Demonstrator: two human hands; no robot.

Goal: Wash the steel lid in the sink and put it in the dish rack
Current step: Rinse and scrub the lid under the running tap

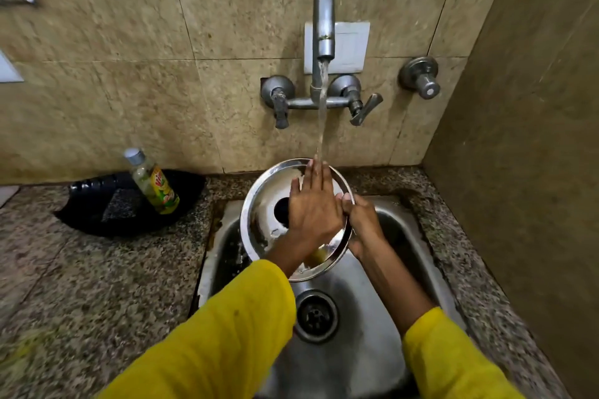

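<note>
Steel lid [262, 204]: held tilted above the far part of the sink [356, 350], its shiny inner face turned toward the camera; not in any rack.
Left hand [312, 204]: laid flat on the lid's inner face, fingers spread and stretched toward the far rim; nothing is grasped.
Right hand [363, 220]: closed on the lid's right rim, the thumb curled over the edge, so the lid is carried by it.
Tap [324, 23]: fixed to the tiled wall beyond the sink; a stream of water [321, 113] is let down onto the left fingertips at the lid's far rim.
Drain [316, 316]: seen in the sink floor, near the lid's lower edge.
Soap bottle [152, 181]: leaned in a black tray [84, 217] on the counter, left of the sink, beside a dark scrub pad [121, 207].
Sleeves [227, 334]: yellow, on both forearms.
</note>
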